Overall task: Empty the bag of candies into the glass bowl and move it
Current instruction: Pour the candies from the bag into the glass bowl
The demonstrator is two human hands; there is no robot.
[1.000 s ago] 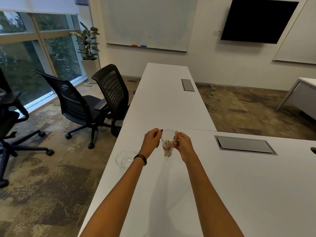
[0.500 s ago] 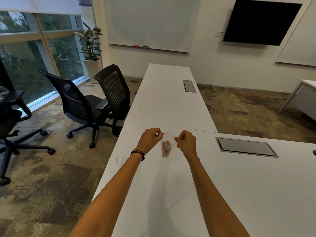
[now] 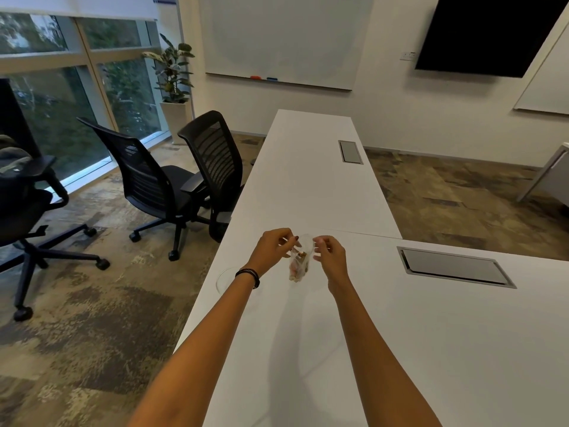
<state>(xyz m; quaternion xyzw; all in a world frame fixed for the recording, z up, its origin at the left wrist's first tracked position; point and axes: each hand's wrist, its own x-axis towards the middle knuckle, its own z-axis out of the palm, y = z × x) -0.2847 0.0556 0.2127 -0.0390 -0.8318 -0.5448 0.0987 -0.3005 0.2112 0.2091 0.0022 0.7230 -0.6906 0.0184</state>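
A small clear plastic bag of candies (image 3: 298, 264) hangs between my hands above the white table (image 3: 400, 334). My left hand (image 3: 274, 249) pinches the left side of the bag's top and my right hand (image 3: 329, 255) pinches the right side. The candies sit in the bag's lower half. The glass bowl (image 3: 226, 278) stands near the table's left edge, partly hidden behind my left wrist.
A grey cable hatch (image 3: 455, 268) is set into the table to the right, with another hatch (image 3: 350, 151) farther back. Two black office chairs (image 3: 184, 183) stand close to the table's left edge. A third chair (image 3: 21, 217) is at far left.
The bag's top, bunched between my hands a second ago, is now pulled apart. My left forearm has come to cover part of the bowl.
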